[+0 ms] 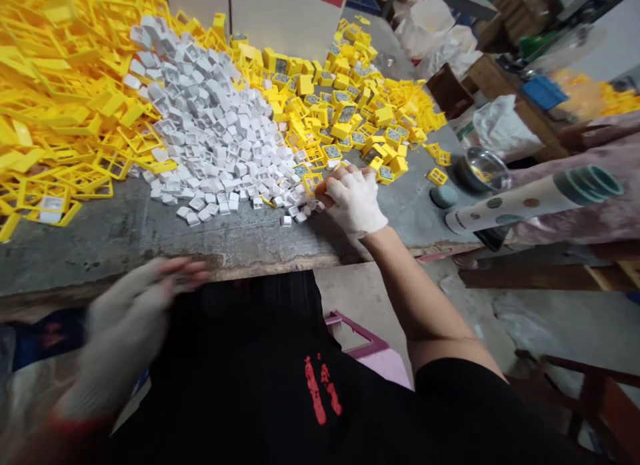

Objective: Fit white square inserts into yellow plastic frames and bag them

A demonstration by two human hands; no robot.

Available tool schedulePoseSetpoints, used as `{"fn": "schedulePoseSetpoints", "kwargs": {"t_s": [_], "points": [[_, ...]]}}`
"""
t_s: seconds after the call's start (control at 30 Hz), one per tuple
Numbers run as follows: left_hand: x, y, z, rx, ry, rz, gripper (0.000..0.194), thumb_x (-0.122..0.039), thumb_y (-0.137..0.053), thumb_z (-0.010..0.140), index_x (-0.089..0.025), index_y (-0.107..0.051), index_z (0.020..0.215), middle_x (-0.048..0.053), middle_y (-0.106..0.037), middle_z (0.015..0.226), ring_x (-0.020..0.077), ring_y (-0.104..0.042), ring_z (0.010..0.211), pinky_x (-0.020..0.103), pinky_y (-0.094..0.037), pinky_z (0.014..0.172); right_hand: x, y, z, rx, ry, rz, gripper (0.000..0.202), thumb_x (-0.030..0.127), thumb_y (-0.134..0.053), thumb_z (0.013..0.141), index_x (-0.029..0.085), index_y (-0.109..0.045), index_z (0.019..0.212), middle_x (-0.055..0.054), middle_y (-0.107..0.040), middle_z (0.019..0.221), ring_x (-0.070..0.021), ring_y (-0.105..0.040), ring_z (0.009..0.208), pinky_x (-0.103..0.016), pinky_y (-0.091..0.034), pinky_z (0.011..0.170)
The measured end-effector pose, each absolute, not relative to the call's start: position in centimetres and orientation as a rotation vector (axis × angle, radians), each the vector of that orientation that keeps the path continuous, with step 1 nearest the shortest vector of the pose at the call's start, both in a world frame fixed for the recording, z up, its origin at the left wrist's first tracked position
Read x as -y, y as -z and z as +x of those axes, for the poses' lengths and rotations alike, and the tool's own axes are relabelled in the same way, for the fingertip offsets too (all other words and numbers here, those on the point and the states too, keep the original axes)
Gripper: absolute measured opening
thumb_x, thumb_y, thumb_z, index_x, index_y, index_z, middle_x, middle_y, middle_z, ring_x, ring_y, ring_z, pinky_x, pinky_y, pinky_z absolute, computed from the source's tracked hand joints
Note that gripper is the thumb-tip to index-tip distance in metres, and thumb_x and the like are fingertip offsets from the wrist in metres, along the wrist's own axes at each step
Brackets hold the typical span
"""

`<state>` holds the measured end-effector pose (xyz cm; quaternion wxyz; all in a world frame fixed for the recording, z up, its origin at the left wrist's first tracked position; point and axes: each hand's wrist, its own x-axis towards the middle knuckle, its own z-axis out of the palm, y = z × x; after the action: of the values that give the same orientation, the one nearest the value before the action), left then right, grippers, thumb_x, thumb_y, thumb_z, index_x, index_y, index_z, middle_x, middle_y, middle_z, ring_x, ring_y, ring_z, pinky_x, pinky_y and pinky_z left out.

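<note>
My right hand, in a white glove with bare fingertips, reaches to the near edge of the heaps. Its fingers curl down beside a small yellow frame and the white caps; what lies under the fingertips is hidden. My left hand, gloved the same way and blurred, hangs before the table's front edge. Its bare fingertips are drawn together, and anything between them is too smeared to make out. Yellow pieces with grey inserts lie beyond my right hand.
A large heap of yellow frames covers the left of the grey table. At the right stand a metal bowl, a teal lid and a tilted white tumbler. Below the table edge is a pink plastic part.
</note>
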<state>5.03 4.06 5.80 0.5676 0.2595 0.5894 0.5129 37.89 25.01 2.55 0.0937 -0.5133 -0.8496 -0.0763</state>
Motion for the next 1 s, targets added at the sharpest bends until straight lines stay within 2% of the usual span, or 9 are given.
{"fn": "schedulePoseSetpoints", "kwargs": {"t_s": [0.07,0.13,0.2,0.3,0.37,0.47,0.6,0.77,1.0], "points": [[-6.2,-4.1,8.5,-1.231,-1.18,0.529,0.05,-0.046,-0.109,0.075,-0.024,-0.088,0.115,0.012,-0.089,0.126,0.0332,-0.085,0.109,0.042,-0.071,0.093,-22.0,-3.3,36.6,2.598,0.166,-1.268,0.023,0.024,-0.059,0.112,0.028,-0.082,0.108,-0.012,-0.081,0.121,-0.0365,-0.067,0.12,-0.058,-0.047,0.11],[-8.0,-2.7,11.4,-0.925,-1.162,0.494,0.07,-0.051,-0.108,0.076,-0.024,-0.082,0.135,0.017,-0.084,0.144,0.0363,-0.081,0.126,0.044,-0.069,0.098,-19.0,-3.9,35.1,2.655,0.087,-0.968,0.019,0.027,-0.063,0.111,0.032,-0.082,0.11,-0.008,-0.083,0.118,-0.0338,-0.068,0.114,-0.055,-0.049,0.105],[-9.0,-1.8,12.8,-0.767,-1.223,0.462,0.068,-0.047,-0.107,0.081,-0.024,-0.079,0.139,0.014,-0.085,0.14,0.0307,-0.08,0.126,0.039,-0.068,0.099,-16.5,-4.2,33.8,2.663,0.029,-0.765,0.021,0.027,-0.062,0.113,0.036,-0.082,0.11,-0.005,-0.084,0.117,-0.0305,-0.07,0.109,-0.053,-0.052,0.102],[-8.6,-1.3,12.7,-0.7,-1.287,0.421,0.065,-0.044,-0.109,0.082,-0.023,-0.08,0.136,0.009,-0.087,0.12,0.0226,-0.081,0.107,0.032,-0.067,0.091,-14.7,-4.0,32.8,2.545,-0.077,-0.661,0.025,0.028,-0.06,0.117,0.039,-0.082,0.114,0.0,-0.086,0.116,-0.0263,-0.073,0.102,-0.05,-0.055,0.098],[-7.8,-1.1,11.8,-0.689,-1.305,0.423,0.07,-0.05,-0.109,0.081,-0.023,-0.079,0.138,0.008,-0.086,0.117,0.0236,-0.081,0.104,0.032,-0.067,0.084,-14.6,-3.8,32.6,2.381,-0.218,-0.621,0.02,0.031,-0.065,0.117,0.038,-0.082,0.125,-0.001,-0.086,0.115,-0.0264,-0.075,0.098,-0.05,-0.059,0.093],[-6.7,-0.9,10.6,-0.684,-1.316,0.436,0.077,-0.061,-0.107,0.081,-0.024,-0.077,0.141,0.011,-0.084,0.125,0.0277,-0.082,0.107,0.031,-0.066,0.076,-15.0,-3.7,32.3,2.156,-0.419,-0.648,0.023,0.032,-0.072,0.114,0.035,-0.082,0.135,-0.005,-0.085,0.114,-0.0305,-0.078,0.101,-0.054,-0.065,0.091],[-6.1,-1.0,10.1,-0.68,-1.309,0.424,0.073,-0.069,-0.101,0.085,-0.025,-0.078,0.138,0.013,-0.083,0.134,0.0299,-0.082,0.112,0.029,-0.066,0.073,-15.6,-4.1,31.4,2.182,-0.575,-0.61,0.019,0.033,-0.078,0.111,0.031,-0.086,0.128,-0.007,-0.084,0.119,-0.0323,-0.08,0.11,-0.056,-0.069,0.096],[-6.0,-1.2,10.1,-0.69,-1.293,0.402,0.076,-0.069,-0.103,0.082,-0.023,-0.079,0.137,0.013,-0.083,0.132,0.0299,-0.082,0.11,0.03,-0.066,0.072,-16.2,-4.6,30.7,2.354,-0.491,-0.601,0.034,0.055,-0.071,0.115,0.025,-0.086,0.12,-0.01,-0.084,0.114,-0.0306,-0.08,0.104,-0.052,-0.069,0.089],[-5.8,-1.4,10.1,-0.721,-1.333,0.383,0.076,-0.07,-0.108,0.074,-0.022,-0.079,0.125,0.008,-0.084,0.111,0.0244,-0.081,0.089,0.028,-0.064,0.066,-15.7,-4.8,30.8,2.362,-0.401,-0.582,0.027,0.046,-0.071,0.116,0.024,-0.086,0.113,-0.009,-0.083,0.106,-0.0282,-0.077,0.098,-0.048,-0.065,0.085]]}}
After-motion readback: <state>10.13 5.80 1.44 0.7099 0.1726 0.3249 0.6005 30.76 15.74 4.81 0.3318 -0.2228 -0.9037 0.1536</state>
